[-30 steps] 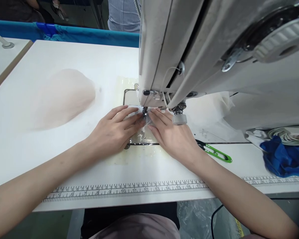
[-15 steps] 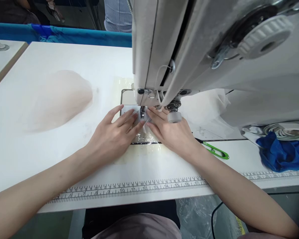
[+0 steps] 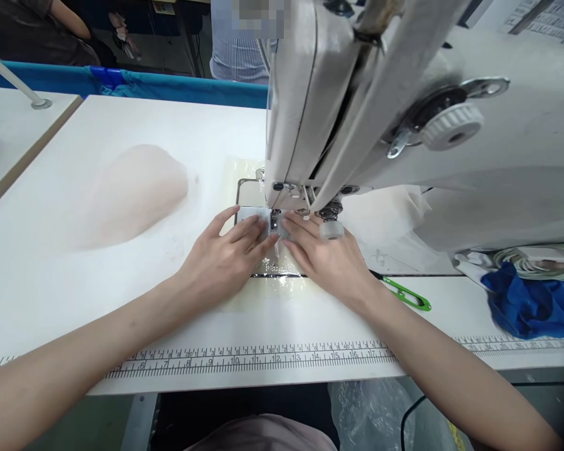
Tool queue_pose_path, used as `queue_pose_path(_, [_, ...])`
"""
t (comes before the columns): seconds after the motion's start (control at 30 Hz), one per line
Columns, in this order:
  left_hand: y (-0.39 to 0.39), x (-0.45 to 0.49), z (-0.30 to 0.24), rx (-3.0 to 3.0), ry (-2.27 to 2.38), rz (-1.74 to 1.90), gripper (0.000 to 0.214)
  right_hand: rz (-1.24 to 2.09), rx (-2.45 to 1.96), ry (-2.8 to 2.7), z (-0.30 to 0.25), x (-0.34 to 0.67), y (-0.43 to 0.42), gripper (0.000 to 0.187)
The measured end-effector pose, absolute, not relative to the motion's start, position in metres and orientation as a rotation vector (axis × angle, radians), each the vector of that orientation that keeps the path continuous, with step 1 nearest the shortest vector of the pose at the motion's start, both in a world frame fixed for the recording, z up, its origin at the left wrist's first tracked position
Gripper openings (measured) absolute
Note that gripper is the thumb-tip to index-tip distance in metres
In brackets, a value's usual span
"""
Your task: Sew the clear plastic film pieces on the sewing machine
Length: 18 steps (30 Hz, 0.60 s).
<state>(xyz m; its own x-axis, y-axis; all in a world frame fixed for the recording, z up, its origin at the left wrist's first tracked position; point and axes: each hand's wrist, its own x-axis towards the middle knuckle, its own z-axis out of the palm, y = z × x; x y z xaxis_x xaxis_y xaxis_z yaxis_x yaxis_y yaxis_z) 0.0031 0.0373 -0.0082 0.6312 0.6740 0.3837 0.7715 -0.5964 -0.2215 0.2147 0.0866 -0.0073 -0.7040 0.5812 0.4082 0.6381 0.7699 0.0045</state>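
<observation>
My left hand [image 3: 225, 255] lies with fingers stretched and spread beside the metal needle plate [image 3: 250, 213] of a white sewing machine [image 3: 294, 119]. My right hand [image 3: 333, 266] rests flat across from it, its fingers extended and partly covered by the machine head. Between the two sets of fingertips is the presser foot [image 3: 274, 221]. Something thin and see-through seems to lie under the fingertips, but its outline is hard to make out. Shiny clear film [image 3: 277, 266] covers the machine bed just in front of the foot.
A sheer pale fabric piece [image 3: 143, 191] lies on the white table at left; more sheer fabric [image 3: 388, 213] is under the machine arm. Green-handled snips [image 3: 408, 295] and a blue cloth [image 3: 529, 300] are at right. A ruler strip [image 3: 235, 362] runs along the front edge. People are beyond the table.
The camera view has shifted, so the scene sits slightly lower and further right. Both hands keep nearly the same pose around the presser foot.
</observation>
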Motion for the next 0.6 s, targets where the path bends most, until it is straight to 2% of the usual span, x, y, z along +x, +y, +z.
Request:
queue_pose_path(0.17, [0.0359, 0.0015, -0.011, -2.509, -1.201, -0.411, 0.035, -0.079, -0.752, -2.618, -0.0034, 0.2158, 0.0791, 0.03])
queue_pose_path(0.6, [0.0309, 0.0002, -0.0064, -2.532, -1.115, -0.424, 0.035, -0.225, -0.684, -2.643, -0.0002, 0.2187, 0.0757, 0.022])
